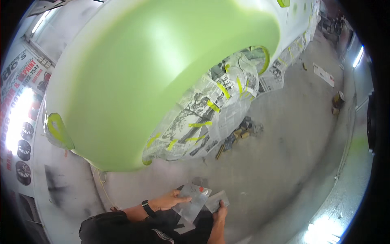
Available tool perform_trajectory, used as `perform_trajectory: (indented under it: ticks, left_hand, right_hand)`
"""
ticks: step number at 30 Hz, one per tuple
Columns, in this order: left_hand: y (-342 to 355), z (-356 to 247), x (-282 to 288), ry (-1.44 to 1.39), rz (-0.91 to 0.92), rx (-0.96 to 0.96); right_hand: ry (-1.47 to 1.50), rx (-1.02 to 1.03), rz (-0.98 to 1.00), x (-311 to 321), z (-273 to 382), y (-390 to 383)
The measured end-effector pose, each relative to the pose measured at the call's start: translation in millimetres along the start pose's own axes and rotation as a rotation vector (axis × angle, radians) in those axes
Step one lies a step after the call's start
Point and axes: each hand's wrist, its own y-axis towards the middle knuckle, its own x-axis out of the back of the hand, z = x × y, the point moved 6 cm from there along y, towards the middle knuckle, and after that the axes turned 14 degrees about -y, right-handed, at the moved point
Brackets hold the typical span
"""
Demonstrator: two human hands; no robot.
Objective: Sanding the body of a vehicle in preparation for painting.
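Observation:
Low in the head view, my left hand (168, 201) is closed on a flat grey sheet (191, 208) with a red spot near its far corner; the thumb lies on top. Just to the right, my right hand (220, 212) pinches a smaller flat grey piece (217, 200) whose edge is close to the sheet. What the two pieces are made of cannot be told. A pale flat piece (185, 226) shows below the sheet, near my dark clothing. Ahead stands a car body panel (134, 81) with a pale green coat, apart from both hands.
Newspaper (195, 116) held with yellow tape covers the wheel opening. Scraps and small blocks (239, 136) lie on the grey floor (284, 162) beside it. A yellowish cord (103, 189) hangs below the panel. Cans (338, 99) stand at the right, near a flat white board (323, 75).

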Motion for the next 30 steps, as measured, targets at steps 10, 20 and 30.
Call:
perform_trajectory:
  ticks: [10, 20, 30]
  left_hand:
    - [-112.6, 5.6, -25.0, -0.21, -0.073, 0.081]
    - [-153.3, -5.6, -62.4, -0.398, -0.002, 0.02]
    - [-136.4, -9.4, -78.3, -0.455, -0.087, -0.039]
  right_hand:
    - [-0.007, 0.101, -0.128, 21.0, 50.1, -160.0]
    - [-0.116, 0.061, -0.236, 4.0, 92.9, -263.7]
    - [-0.35, 0.269, -0.234, -10.9, 161.6, -323.5]
